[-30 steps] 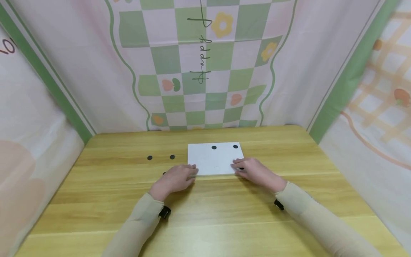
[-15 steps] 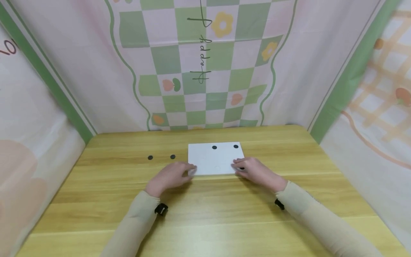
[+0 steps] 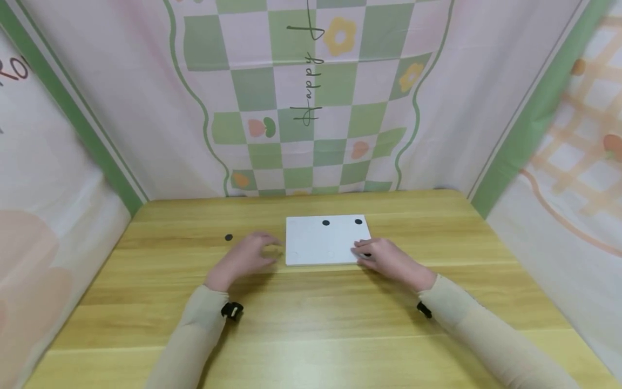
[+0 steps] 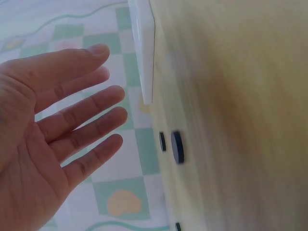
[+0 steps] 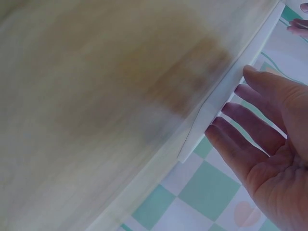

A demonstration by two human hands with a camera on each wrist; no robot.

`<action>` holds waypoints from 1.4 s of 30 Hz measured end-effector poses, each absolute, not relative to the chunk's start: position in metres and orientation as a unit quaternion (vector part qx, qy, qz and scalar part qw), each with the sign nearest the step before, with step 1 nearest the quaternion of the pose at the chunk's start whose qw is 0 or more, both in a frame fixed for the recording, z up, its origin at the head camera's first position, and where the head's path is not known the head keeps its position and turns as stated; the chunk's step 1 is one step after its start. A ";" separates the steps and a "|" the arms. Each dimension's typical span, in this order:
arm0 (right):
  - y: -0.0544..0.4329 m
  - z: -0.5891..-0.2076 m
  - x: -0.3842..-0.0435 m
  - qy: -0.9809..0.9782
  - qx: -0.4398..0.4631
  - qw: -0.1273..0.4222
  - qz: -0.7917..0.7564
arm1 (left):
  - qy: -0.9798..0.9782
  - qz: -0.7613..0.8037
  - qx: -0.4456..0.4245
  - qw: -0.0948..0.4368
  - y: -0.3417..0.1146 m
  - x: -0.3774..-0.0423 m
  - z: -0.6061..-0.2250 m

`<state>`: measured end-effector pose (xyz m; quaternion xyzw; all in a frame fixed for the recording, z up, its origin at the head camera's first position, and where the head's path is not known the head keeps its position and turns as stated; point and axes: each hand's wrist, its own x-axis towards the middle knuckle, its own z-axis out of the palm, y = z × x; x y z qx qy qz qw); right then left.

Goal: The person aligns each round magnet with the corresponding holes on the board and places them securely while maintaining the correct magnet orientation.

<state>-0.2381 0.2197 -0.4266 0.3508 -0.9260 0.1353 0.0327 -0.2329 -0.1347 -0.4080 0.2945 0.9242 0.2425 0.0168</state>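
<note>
A thin white board (image 3: pixel 311 237) lies on the wooden table, with two black discs (image 3: pixel 326 222) along its far side. Another dark disc (image 3: pixel 367 254) shows at its right end, partly under my right hand (image 3: pixel 389 259). That hand holds the board's near right corner, its fingers over the top and the thumb at the front edge. My left hand (image 3: pixel 244 259) hovers just left of the board, fingers spread and holding nothing. One loose black disc (image 3: pixel 229 237) lies beyond it; the left wrist view shows further black discs (image 4: pixel 178 147) on the table near that hand.
The wooden table (image 3: pixel 311 335) runs back to a patterned cloth (image 3: pixel 311 108) hanging behind it. Cloth walls (image 3: pixel 53 178) also stand at the left and right sides. A black strap (image 3: pixel 232 310) is at the left wrist.
My left hand has let go of the board's near left corner and moved left, now covering a loose disc that showed before. My right hand stays in place.
</note>
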 end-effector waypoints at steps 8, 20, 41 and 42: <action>0.219 -0.426 -0.238 -0.926 0.350 0.032 0.140 | 0.925 0.272 0.266 0.024 -0.153 -0.237 -0.408; 0.219 -0.425 -0.237 -0.925 0.353 0.038 0.138 | 0.917 0.314 0.241 0.056 -0.172 -0.246 -0.418; 0.219 -0.425 -0.237 -0.921 0.361 0.047 0.136 | 0.894 0.363 0.227 0.130 -0.196 -0.249 -0.425; 0.219 -0.425 -0.237 -0.921 0.362 0.048 0.136 | 0.892 0.366 0.228 0.133 -0.196 -0.249 -0.425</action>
